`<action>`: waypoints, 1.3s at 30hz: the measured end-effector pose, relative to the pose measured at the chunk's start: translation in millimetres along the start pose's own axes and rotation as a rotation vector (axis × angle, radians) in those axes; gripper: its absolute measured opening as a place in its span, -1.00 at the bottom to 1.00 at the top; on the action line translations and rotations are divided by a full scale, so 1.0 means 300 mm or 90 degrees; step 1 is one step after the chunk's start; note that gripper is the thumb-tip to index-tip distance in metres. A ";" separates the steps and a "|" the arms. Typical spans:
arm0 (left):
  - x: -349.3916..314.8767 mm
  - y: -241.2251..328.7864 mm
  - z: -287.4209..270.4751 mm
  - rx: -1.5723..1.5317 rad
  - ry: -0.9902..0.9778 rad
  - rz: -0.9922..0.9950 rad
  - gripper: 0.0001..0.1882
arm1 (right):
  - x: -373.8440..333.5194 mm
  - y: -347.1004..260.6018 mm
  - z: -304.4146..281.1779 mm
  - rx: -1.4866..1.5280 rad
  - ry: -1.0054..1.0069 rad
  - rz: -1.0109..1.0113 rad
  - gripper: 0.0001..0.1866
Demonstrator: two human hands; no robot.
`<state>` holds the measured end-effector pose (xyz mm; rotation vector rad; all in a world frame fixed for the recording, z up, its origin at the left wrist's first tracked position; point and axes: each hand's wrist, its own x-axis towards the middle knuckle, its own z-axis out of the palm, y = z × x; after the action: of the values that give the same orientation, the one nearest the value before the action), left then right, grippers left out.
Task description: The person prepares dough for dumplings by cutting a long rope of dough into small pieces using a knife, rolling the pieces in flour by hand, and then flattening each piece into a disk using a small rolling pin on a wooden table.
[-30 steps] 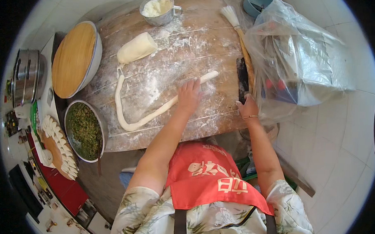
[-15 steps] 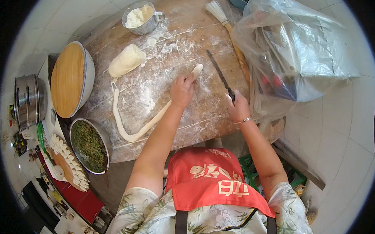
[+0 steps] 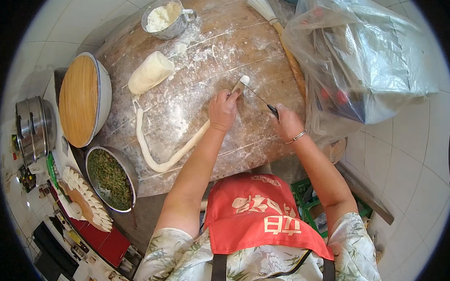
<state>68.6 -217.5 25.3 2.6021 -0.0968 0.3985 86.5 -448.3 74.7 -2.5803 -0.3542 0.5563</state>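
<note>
A long dough rope (image 3: pixel 177 157) bends in a U across the floured wooden board (image 3: pixel 198 65). My left hand (image 3: pixel 223 109) is closed over the rope near its far end, with a short white tip showing past the fingers. In my right hand (image 3: pixel 289 124) is a knife (image 3: pixel 272 110), gripped by its dark handle. Its blade is seen nearly edge-on and reaches to the rope's tip, just ahead of my left fingers. Whether the blade has cut into the dough, I cannot tell. A thick dough log (image 3: pixel 151 73) lies on the board to the left.
A flour cup (image 3: pixel 159 26) stands at the back, and a long-handled brush (image 3: pixel 287 51) lies right of the knife. Farther right is a plastic-covered box (image 3: pixel 386 62). On the left are a lidded basin (image 3: pixel 80 98), a bowl of green filling (image 3: pixel 107 178) and shaped dumplings (image 3: pixel 86 197).
My right hand has brought the knife blade over to the rope's end, turning it nearly edge-on. My left hand has shifted slightly right along with the rope.
</note>
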 end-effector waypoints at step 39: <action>-0.082 -0.053 -0.074 -0.029 -0.038 -0.190 -0.70 | 0.142 -0.079 0.115 -0.051 -0.106 0.064 -0.75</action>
<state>41.6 -192.9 28.8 2.5301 0.2566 0.2087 105.3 -400.1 45.1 -2.6477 -0.3085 0.8109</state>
